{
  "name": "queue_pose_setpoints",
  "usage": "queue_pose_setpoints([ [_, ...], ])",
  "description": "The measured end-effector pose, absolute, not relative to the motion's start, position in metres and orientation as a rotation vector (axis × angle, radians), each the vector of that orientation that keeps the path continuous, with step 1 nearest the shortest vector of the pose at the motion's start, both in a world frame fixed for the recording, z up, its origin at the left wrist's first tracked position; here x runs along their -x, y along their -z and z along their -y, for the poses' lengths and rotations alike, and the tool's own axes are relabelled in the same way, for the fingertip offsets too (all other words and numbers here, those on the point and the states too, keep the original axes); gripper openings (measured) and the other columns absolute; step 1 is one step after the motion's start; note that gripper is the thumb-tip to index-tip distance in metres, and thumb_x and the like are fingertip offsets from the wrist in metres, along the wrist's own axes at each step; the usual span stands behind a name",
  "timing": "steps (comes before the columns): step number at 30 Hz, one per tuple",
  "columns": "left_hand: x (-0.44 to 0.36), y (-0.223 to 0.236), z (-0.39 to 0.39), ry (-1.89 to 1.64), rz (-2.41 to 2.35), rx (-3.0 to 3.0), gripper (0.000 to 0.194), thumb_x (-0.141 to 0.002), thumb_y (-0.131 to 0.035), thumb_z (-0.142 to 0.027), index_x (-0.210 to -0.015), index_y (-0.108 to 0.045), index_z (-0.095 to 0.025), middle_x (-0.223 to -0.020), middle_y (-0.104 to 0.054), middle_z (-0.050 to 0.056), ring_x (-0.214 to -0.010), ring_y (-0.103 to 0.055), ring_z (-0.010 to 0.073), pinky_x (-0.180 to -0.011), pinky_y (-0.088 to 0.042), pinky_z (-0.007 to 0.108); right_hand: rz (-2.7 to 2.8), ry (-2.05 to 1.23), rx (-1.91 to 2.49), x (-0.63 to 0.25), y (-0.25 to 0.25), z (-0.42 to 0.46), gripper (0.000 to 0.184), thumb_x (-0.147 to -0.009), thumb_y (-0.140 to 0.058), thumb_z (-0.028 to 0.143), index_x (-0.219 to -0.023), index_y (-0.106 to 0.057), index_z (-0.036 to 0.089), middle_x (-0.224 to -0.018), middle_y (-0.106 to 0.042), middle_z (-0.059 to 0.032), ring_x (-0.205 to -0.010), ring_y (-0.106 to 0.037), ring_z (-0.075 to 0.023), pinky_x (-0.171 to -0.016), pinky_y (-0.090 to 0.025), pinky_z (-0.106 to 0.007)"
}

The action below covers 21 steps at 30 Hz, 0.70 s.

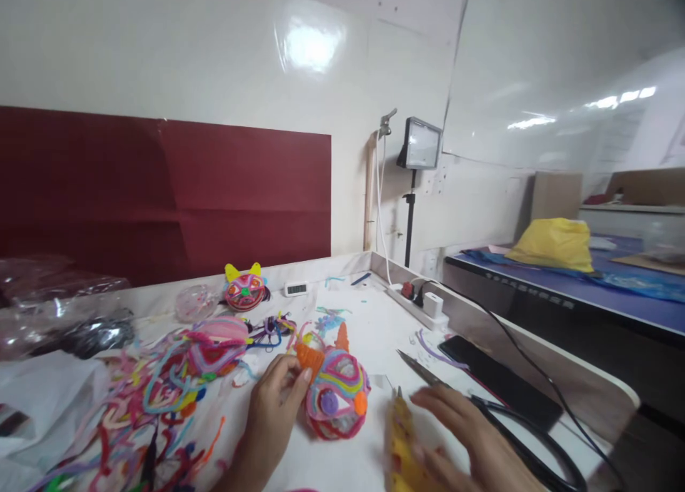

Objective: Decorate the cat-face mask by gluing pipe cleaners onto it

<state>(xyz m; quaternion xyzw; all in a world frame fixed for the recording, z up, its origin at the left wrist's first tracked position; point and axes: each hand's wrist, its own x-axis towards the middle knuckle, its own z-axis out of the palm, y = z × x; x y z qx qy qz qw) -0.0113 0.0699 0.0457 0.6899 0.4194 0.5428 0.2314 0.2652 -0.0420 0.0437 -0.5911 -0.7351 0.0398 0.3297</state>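
My left hand (272, 406) rests on the white table (369, 321), its fingers curled against the left side of a round figure (337, 396) wound from coloured pipe cleaners, with orange ears. My right hand (471, 435) is motion-blurred at the lower right. It grips scissors (420, 369) whose blades point up and left. A yellow pipe cleaner piece (401, 442) stands just left of that hand, blurred; whether the hand holds it is unclear.
A heap of loose coloured pipe cleaners (155, 399) covers the left of the table. A second finished figure with yellow ears (245, 289) stands at the back. A black phone (500, 381), a cable and a power strip (422, 306) lie along the right edge. Plastic bags (58, 314) lie at far left.
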Motion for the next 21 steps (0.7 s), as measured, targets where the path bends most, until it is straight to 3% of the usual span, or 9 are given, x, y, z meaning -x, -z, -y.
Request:
queue_pose_setpoints([
  [4,0.014,-0.046,-0.071,-1.499,-1.166,-1.924,0.021,-0.082,-0.058,-0.04,-0.075,-0.063,-0.02,-0.071,-0.064,0.002,-0.067,-0.067,0.0196,-0.062,-0.057,0.027,1.886,-0.604,1.537,-0.245,-0.086,0.001,0.063,-0.086,-0.06,0.051,-0.136,-0.056,0.014,-0.145,-0.05,-0.0185,-0.134,-0.046,-0.035,-0.112,-0.036,-0.051],
  [8,0.016,-0.05,-0.069,-1.512,-1.18,-1.949,0.021,-0.081,-0.059,-0.04,-0.073,-0.064,-0.021,-0.07,-0.066,0.002,-0.067,-0.069,0.0199,-0.062,-0.058,0.026,1.896,-0.849,1.439,-0.233,-0.1,-0.048,0.077,-0.074,-0.074,0.037,-0.141,-0.049,0.009,-0.144,-0.052,-0.0211,-0.132,-0.049,-0.0343,-0.111,-0.037,-0.048],
  [13,0.017,-0.053,-0.065,-1.529,-1.216,-1.922,0.019,-0.079,-0.063,-0.039,-0.076,-0.067,-0.021,-0.071,-0.069,0.002,-0.067,-0.07,0.0202,-0.06,-0.059,0.025,1.889,-1.195,1.263,-0.231,-0.089,-0.084,0.088,-0.068,-0.08,0.029,-0.144,-0.042,0.007,-0.128,-0.065,-0.0192,-0.11,-0.066,-0.0266,-0.09,-0.054,-0.035],
  [21,0.024,-0.044,-0.063,-1.493,-1.246,-1.848,0.017,-0.08,-0.065,-0.038,-0.079,-0.068,-0.021,-0.077,-0.07,0.001,-0.073,-0.069,0.02,-0.064,-0.058,0.023,1.939,-1.206,1.189,-0.231,-0.088,-0.08,0.097,-0.059,-0.087,0.038,-0.141,-0.045,0.007,-0.115,-0.067,-0.0142,-0.098,-0.064,-0.027,-0.087,-0.05,-0.036],
])
